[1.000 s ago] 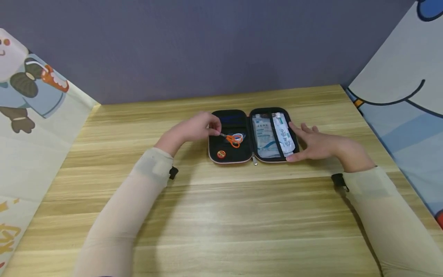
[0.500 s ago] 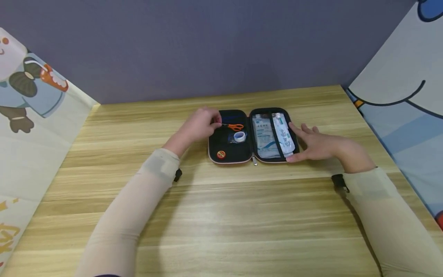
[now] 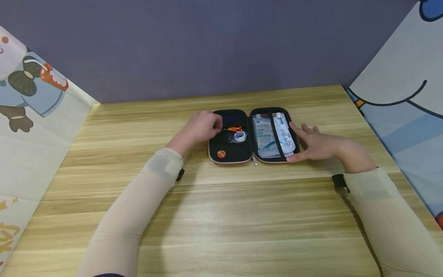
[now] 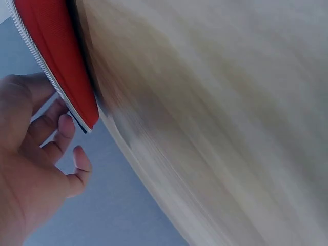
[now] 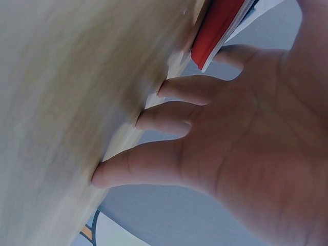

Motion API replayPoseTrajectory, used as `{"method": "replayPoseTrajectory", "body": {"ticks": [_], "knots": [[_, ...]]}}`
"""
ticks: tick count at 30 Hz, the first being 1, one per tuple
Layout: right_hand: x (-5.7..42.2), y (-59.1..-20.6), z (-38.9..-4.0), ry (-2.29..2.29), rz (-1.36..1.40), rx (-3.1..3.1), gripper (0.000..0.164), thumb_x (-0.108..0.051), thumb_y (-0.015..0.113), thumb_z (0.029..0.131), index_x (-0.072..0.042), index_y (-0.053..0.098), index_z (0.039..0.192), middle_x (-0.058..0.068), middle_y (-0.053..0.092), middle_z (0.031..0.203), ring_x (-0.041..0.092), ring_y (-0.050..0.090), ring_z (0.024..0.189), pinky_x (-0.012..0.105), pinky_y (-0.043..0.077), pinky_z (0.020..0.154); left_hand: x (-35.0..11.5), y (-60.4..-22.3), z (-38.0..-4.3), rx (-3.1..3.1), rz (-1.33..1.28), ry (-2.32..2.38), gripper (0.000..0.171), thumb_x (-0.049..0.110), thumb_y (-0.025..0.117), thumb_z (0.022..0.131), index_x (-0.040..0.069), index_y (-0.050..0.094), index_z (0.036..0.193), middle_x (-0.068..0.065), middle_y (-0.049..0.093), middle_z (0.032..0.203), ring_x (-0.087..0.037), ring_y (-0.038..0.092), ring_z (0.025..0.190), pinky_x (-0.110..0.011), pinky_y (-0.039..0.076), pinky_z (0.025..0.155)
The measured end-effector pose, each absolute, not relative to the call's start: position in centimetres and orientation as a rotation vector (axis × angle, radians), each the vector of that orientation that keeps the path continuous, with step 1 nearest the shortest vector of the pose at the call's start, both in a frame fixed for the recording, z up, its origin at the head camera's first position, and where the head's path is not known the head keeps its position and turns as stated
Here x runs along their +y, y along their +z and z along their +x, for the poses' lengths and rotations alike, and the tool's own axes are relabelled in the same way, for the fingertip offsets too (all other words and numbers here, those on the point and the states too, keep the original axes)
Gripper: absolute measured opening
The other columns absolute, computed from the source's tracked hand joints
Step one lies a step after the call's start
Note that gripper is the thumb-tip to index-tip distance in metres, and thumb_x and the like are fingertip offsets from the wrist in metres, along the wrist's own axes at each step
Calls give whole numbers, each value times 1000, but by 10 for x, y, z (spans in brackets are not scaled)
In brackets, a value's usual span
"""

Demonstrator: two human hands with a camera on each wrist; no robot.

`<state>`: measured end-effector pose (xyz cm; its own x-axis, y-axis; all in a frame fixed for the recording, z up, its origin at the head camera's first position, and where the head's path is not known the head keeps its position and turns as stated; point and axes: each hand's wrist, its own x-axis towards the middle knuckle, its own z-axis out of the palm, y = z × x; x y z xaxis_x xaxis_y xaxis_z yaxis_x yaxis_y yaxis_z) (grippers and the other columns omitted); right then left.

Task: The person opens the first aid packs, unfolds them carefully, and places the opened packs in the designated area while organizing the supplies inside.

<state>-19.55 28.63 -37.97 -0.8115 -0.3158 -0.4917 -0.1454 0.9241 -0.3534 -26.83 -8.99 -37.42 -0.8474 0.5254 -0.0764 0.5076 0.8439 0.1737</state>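
Note:
A zippered first-aid case (image 3: 230,154) lies unfolded on the wooden table, black inside and red outside (image 4: 56,51). At its left half, my left hand (image 3: 202,126) pinches the blade end of small scissors (image 3: 235,129); their orange handles point right. The case wall hides those fingertips in the left wrist view. Just below the handles sits a white tape roll (image 3: 240,137). My right hand (image 3: 320,147) rests at the case's right edge with fingers spread. In the right wrist view, several of its fingertips touch the table.
Packaged supplies (image 3: 264,134) and a white packet (image 3: 284,134) sit under a black strap in the case's right half. A round orange badge (image 3: 221,154) marks the left half. A grey-blue partition (image 3: 221,50) stands behind the table (image 3: 221,215).
My left hand has moved the scissors up off the tape roll and turned their handles level, then lowered them slightly. My right hand has stayed in place.

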Motion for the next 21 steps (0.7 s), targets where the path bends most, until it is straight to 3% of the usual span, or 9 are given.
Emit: {"method": "replayPoseTrajectory", "body": {"ticks": [12,21], "knots": [[285,-379,-195,-422,-320,2510,135,-75,75,85,-20,-13,171,39,-10,171,72,-8,151,89,9,113,-81,-373,-272,2895,747,280,3,17,74,97,14,73,98,-3,71,94,-24,64,89,-44,54,83],[284,-378,-194,-415,-314,2510,135,-75,74,85,-18,-13,171,40,-10,171,73,-7,151,89,10,113,-76,-376,-279,2919,747,298,12,20,74,99,11,69,95,-6,69,93,-25,63,87,-41,54,80]]}}
